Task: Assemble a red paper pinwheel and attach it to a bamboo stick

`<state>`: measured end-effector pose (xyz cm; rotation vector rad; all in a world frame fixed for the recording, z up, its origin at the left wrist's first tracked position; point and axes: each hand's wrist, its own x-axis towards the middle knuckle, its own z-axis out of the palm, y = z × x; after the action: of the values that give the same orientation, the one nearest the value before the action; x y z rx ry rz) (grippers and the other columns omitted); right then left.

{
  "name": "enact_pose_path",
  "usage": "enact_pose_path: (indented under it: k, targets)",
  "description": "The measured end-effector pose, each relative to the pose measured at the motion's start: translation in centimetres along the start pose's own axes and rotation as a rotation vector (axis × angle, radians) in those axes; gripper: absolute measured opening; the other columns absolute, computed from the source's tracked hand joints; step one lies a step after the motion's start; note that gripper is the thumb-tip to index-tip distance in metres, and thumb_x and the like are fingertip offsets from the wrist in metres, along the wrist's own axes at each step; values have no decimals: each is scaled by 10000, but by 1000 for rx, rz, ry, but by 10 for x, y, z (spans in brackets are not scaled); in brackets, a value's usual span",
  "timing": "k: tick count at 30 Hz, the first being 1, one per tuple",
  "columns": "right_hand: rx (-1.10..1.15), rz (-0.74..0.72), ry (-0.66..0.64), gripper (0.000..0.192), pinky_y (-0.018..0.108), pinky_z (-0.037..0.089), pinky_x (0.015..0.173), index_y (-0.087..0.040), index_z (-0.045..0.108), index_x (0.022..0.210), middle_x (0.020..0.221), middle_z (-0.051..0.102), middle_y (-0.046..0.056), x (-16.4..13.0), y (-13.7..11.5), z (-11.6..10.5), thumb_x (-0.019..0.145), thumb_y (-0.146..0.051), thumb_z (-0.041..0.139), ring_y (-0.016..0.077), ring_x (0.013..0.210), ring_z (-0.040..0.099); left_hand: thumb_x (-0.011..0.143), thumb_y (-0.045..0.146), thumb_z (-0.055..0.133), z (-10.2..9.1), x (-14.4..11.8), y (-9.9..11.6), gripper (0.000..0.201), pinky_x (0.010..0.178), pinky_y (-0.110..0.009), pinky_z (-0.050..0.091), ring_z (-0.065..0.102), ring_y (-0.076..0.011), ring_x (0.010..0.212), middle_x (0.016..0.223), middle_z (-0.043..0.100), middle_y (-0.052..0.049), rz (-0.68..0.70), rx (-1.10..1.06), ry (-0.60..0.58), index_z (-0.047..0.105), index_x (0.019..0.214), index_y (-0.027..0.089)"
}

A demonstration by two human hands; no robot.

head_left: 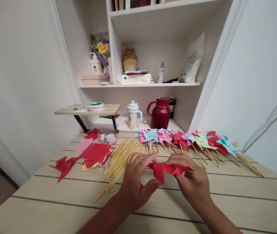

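Above the table in front of me is a red paper pinwheel [159,172], its blades partly folded and curled. My left hand [136,177] has its fingertips on the upper left of the paper and its thumb by the lower corner. The right side of the pinwheel is pinched between the thumb and fingers of my right hand [195,180]. Thin wooden sticks [117,165] lie in a loose pile beside my left hand. Farther left is a stack of red paper squares [96,152], with another red cut paper piece [64,165] next to it.
Finished pinwheels on sticks [177,138] lie in a row along the table's back right. Small clear boxes [110,138] sit behind the paper stack. A small raised stand [109,109] holds round tape rolls [95,105]. Behind are a cup [132,118] and a red jug [161,115].
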<state>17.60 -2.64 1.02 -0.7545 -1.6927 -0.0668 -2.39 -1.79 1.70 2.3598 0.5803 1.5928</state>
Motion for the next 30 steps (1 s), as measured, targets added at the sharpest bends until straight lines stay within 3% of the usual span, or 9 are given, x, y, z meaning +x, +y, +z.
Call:
enact_pose_path:
  k: [2,6,9,12,14,17,20,26,30]
  targets:
    - [4,14,3,187,362,512,792,-250,676,949,843,687,23,-2,1,-1,870,-87,635,196,841,641,951,407,558,-14,-2,7,449,970,-401,440,627,-228,1057,1139,704,-64,-167,-67,108,542,1377,264]
    - [41,141,46,158,338,523,784,-269,692,870,879,690,16,-8,3,-2,857,-120,641,193,852,661,938,412,573,-61,-10,8,293,873,-322,488,668,-197,943,973,741,-54,-693,-94,513,715,1078,198]
    - [99,316,68,86,303,534,681,-275,704,829,872,699,11,-14,5,1,826,-192,681,194,804,675,843,423,668,-102,-28,-3,295,789,-303,495,662,-190,812,828,737,-42,-883,-27,593,742,968,166]
    - [139,471,53,9,294,522,594,-272,715,802,865,717,23,-19,7,6,799,-274,707,209,764,677,795,377,691,-129,-54,-12,240,773,-307,498,670,-205,811,845,751,-54,-930,152,444,753,891,166]
    - [136,523,64,50,311,526,590,-269,726,787,855,730,36,-21,8,8,779,-319,728,226,745,680,805,347,660,-135,-69,-16,195,732,-313,499,670,-208,776,840,752,-58,-896,303,293,748,850,178]
    - [135,507,45,90,330,530,597,-273,741,786,845,742,56,-22,9,9,785,-362,729,247,734,684,771,210,672,-133,-80,-17,75,759,-322,489,654,-205,789,841,742,-45,-873,381,202,746,782,203]
    - [132,478,17,114,333,529,585,-273,743,762,809,745,64,-21,9,8,798,-379,719,246,694,682,813,135,659,-127,-80,-16,107,804,-338,472,632,-207,834,861,719,-49,-785,628,2,739,806,206]
    - [51,503,1,124,325,531,618,-250,746,718,807,761,68,-19,11,5,767,-359,712,239,737,703,907,254,642,-120,-71,-12,103,879,-354,452,623,-236,1000,1014,710,-63,-775,984,-368,730,947,217]
    - [43,521,-10,125,336,535,653,-243,747,698,820,770,70,-19,11,5,745,-350,704,244,749,714,907,305,647,-115,-68,-14,142,861,-360,453,629,-249,1002,1042,710,-80,-791,1028,-488,727,962,202]
